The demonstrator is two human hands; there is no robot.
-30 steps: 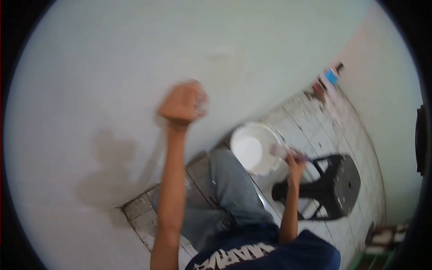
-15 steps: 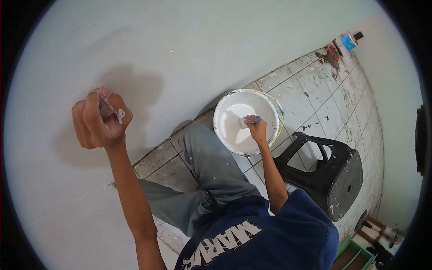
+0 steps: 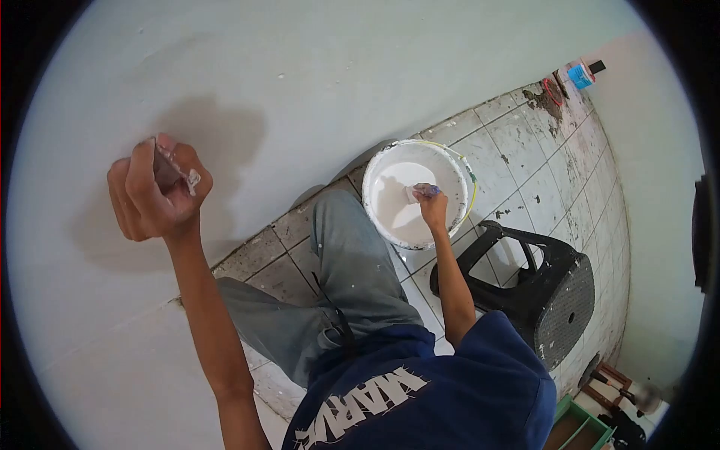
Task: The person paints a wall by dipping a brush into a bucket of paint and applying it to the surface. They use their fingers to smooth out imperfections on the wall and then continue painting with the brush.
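My left hand [image 3: 159, 186] is closed in front of the pale wall [image 3: 315, 67], its fingers curled round a flat scraper-like piece [image 3: 166, 171] smeared with white paste. Its shadow falls on the wall close by. Over the mouth of a white bucket [image 3: 373, 214], my right hand [image 3: 433, 208] grips a small tool [image 3: 426, 190] with a bluish-purple handle and a pale, whitened end. Inside the bucket is white, paint-like liquid [image 3: 397, 206]. What kind of tool it is I cannot tell.
A black plastic stool [image 3: 559, 307] lies on its side right of the bucket, on the stained tile floor [image 3: 517, 150]. A blue-and-white tub [image 3: 579, 76] stands in the far corner. Lower right holds a green box [image 3: 577, 427] and other items.
The view has shifted slightly. The tool in my right hand stays over the bucket, and my left hand keeps its closed grip near the wall.
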